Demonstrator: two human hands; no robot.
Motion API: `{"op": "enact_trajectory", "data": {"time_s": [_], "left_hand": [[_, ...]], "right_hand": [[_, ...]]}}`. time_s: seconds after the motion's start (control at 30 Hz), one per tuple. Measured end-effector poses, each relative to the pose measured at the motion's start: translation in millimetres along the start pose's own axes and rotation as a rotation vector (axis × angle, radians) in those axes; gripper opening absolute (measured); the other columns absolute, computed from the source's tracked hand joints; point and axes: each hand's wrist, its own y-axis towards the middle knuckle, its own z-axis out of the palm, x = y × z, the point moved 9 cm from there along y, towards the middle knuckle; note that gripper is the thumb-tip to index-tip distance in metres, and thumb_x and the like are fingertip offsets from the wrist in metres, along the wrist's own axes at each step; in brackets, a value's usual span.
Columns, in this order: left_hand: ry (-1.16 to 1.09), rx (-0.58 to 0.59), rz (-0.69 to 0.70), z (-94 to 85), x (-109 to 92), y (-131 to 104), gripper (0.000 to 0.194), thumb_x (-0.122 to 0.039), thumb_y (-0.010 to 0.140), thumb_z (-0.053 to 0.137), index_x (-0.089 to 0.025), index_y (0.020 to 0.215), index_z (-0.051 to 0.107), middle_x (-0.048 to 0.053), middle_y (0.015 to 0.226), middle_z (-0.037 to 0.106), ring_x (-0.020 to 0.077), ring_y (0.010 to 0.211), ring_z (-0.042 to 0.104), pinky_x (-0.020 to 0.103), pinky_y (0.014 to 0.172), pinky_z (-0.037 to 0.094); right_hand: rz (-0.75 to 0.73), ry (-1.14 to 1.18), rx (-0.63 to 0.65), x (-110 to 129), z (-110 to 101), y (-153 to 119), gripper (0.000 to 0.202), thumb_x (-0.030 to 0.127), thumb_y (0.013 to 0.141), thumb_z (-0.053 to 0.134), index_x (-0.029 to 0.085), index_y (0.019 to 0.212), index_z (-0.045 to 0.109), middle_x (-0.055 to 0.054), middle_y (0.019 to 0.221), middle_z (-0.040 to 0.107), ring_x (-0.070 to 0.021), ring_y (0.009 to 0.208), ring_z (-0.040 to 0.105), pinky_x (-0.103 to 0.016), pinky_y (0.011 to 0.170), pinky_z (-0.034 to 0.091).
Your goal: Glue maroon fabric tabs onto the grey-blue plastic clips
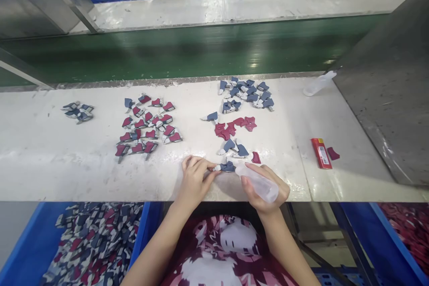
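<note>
My left hand pinches the light end of a small blue-and-white plastic part at the front of the white table. In my right hand is a translucent squeeze bottle, tilted so that its tip meets the blue part; whether anything flows out is too small to tell. Just beyond lie two similar blue-and-white parts and one loose dark red piece. A cluster of flat red pieces lies farther back, with a group of blue-and-white parts behind it.
Left of my hands are rows of red-topped parts and a small blue-grey pile. A red box and another bottle lie at right. Beyond runs a green conveyor belt. Blue bins of pieces flank me below.
</note>
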Motion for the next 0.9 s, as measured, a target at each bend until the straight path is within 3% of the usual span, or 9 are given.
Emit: {"op": "enact_trajectory", "data": {"time_s": [0.33,0.9], "left_hand": [[-0.001,-0.008,0.023,-1.2,-0.8,0.8,0.008,-0.022,0.088,0.070,-0.023,0.086,0.062,0.000,0.085,0.074,0.0221,0.091,0.063,0.045,0.105,0.029],[0.033,-0.030,0.064,-3.3,-7.6,0.1,0.010,-0.023,0.089,0.071,-0.021,0.088,0.061,-0.001,0.085,0.074,0.0210,0.091,0.063,0.044,0.103,0.030]], "right_hand": [[0.033,-0.007,0.005,-6.6,5.3,-0.6,0.024,0.021,0.082,0.073,0.019,0.106,0.071,-0.007,0.079,0.074,-0.0173,0.060,0.065,-0.028,0.054,0.053],[0.138,0.067,-0.046,-13.7,-4.1,-8.3,0.018,0.015,0.082,0.069,0.020,0.100,0.072,-0.003,0.072,0.067,-0.0142,0.055,0.056,-0.028,0.049,0.046]]}}
